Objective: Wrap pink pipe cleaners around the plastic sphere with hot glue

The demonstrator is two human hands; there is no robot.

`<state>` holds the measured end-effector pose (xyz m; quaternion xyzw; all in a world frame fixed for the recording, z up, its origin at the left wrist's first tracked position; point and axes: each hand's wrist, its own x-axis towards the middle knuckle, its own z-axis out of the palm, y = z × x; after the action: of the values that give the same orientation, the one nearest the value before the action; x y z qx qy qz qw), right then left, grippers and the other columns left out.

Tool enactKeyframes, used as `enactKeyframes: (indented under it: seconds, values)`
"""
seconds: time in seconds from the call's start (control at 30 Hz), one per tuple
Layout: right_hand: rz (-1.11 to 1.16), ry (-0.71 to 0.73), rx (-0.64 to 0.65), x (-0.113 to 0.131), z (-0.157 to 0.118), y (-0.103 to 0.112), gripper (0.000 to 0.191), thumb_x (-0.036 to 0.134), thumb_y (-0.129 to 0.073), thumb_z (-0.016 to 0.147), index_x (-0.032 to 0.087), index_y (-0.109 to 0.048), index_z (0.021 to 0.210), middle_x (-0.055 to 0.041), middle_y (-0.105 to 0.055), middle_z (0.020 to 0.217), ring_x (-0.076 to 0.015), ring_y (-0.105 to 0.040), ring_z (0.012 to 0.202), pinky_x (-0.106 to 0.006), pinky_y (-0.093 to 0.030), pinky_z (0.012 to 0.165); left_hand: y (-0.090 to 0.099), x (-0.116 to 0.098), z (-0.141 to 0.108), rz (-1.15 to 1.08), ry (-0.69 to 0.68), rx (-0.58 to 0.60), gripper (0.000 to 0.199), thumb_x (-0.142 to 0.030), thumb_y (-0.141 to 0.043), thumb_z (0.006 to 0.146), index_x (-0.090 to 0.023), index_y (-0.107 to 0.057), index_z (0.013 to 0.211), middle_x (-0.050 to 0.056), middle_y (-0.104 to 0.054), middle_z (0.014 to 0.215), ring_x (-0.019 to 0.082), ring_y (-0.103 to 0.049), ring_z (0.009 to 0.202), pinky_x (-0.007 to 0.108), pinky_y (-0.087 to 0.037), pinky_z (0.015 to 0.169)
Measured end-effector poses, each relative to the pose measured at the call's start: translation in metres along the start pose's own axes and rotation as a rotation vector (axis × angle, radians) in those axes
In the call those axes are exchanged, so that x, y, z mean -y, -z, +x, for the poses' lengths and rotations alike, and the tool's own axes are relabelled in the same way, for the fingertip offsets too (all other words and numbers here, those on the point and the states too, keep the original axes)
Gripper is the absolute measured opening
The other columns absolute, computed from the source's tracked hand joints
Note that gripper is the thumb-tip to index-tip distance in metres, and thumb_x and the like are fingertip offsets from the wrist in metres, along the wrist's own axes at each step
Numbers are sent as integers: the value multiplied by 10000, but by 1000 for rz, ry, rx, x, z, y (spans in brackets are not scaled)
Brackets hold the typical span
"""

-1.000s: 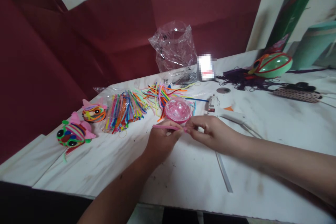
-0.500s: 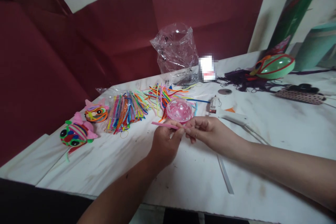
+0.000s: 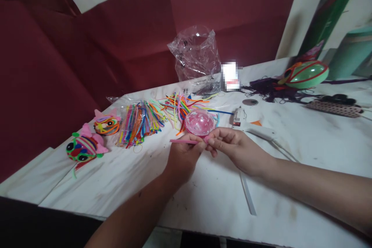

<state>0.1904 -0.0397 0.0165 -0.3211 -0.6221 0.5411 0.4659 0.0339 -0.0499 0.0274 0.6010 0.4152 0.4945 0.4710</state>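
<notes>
My left hand [image 3: 181, 159] and my right hand [image 3: 236, 148] meet over the white table [image 3: 203, 197], both pinching one thin pink strip [image 3: 183, 142] that sticks out to the left of my left fingers. Just behind the fingertips sits a pink translucent dome [image 3: 199, 122]. Behind and to the left of it lies a spread of several colourful strips [image 3: 145, 121], partly in a clear bag. A white glue gun [image 3: 250, 124] lies just behind my right hand.
Two colourful striped fish figures [image 3: 83, 148] [image 3: 106, 123] rest at the table's left. A clear plastic bag [image 3: 196, 56] stands at the back. A green dome [image 3: 306, 74], dark purple threads [image 3: 270, 89] and a dotted flat piece [image 3: 334, 108] lie far right. A white strip [image 3: 247, 197] lies near my right wrist.
Both hands stay pinched on the pink strip, fingers shifting slightly along it. The view has drifted a little; nothing on the table has moved.
</notes>
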Motion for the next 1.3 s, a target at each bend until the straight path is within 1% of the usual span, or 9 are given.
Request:
enactKeyframes:
  seconds: [0.3,0.4,0.5,0.77,0.87,1.0,1.1,1.2,1.3]
  values:
    - [50,10,-11,-6,2,0,313,494,-670,761,187,-621,727,-1,-623,654,-135,-563,633,-298,-457,664,3,2,-1,128,-43,52,100,-247,-592,754,-169,-575,695,17,-653,615,150,-580,645,276,-443,665]
    - [-107,16,-19,-2,2,1,317,496,-636,775,186,-608,716,5,-596,621,-135,-540,601,-286,-439,617,2,5,1,173,-29,-28,108,-254,-592,731,-175,-562,663,-20,-576,560,117,-492,548,242,-388,559]
    - [-292,25,-12,4,1,4,278,451,-574,808,191,-594,711,16,-555,589,-134,-505,575,-266,-396,557,3,9,1,208,-46,-49,112,-265,-582,728,-182,-550,660,-47,-494,535,98,-408,496,231,-337,506]
    - [-592,128,38,10,0,8,230,323,-524,810,201,-529,615,29,-484,563,-118,-420,549,-244,-313,509,7,4,-2,419,-219,-26,100,-234,-556,762,-191,-597,683,8,-571,643,164,-538,691,260,-400,621]
    - [-564,96,33,10,-1,8,216,336,-529,806,202,-540,637,22,-511,568,-123,-451,542,-246,-333,504,8,5,-1,383,-212,17,117,-252,-546,778,-183,-602,703,10,-585,664,154,-531,669,263,-404,632]
    - [-346,-17,42,9,-2,5,218,391,-527,817,208,-533,699,10,-556,615,-131,-509,548,-254,-386,514,11,9,1,297,-156,50,141,-295,-551,793,-178,-586,722,-1,-562,635,141,-505,621,265,-403,622]
    - [-276,-39,44,8,-2,3,221,402,-528,815,209,-525,708,10,-560,616,-136,-527,554,-262,-406,536,13,11,1,262,-149,67,153,-305,-547,803,-175,-579,729,-1,-553,629,140,-507,620,269,-410,629]
    - [-310,-36,43,8,-2,2,214,384,-521,819,218,-494,688,15,-551,607,-138,-529,549,-262,-402,530,12,11,1,273,-146,69,157,-307,-542,808,-173,-584,737,-6,-546,611,133,-494,597,264,-404,606]
    - [-499,28,25,9,-4,3,219,349,-491,836,227,-465,656,13,-534,582,-144,-512,538,-261,-376,518,10,9,1,330,-170,66,146,-285,-543,801,-171,-598,729,7,-590,644,141,-527,623,266,-421,625]
